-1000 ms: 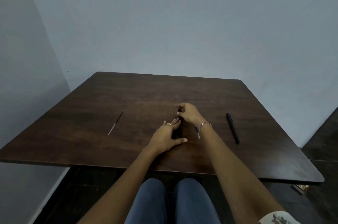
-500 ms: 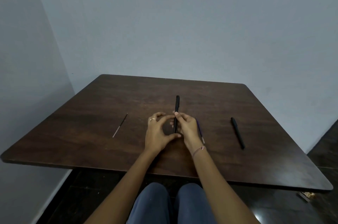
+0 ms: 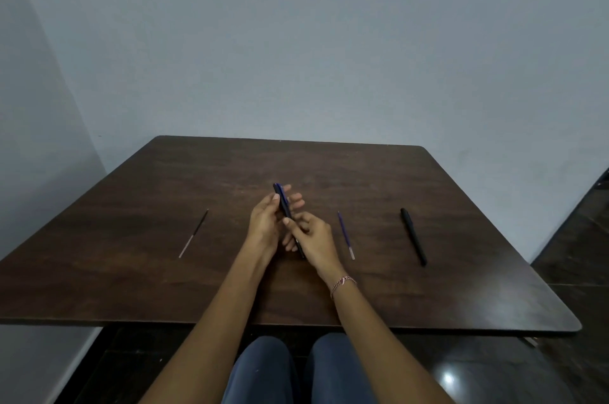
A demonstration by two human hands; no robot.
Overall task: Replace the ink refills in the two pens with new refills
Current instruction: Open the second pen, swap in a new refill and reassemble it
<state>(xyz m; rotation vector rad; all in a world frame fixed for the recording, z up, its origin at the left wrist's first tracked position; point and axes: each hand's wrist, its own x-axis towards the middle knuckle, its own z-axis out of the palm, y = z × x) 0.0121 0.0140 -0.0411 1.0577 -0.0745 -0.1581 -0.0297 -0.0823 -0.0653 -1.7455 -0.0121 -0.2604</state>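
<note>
Gripping a slim dark pen [image 3: 284, 202]: left hand [image 3: 263, 225], right hand [image 3: 313, 239].

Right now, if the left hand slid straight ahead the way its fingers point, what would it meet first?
Past the dark pen the left hand holds, only bare brown wooden table shows, then the grey wall. Depth is uncertain.

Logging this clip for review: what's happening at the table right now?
A seated person holds a dark pen above the wooden table with both hands: the left hand around its upper part, the right hand at its lower end. It isn't visibly taken apart yet. A blue refill and a second black pen lie to the right, a dark refill to the left, all untouched.
</note>
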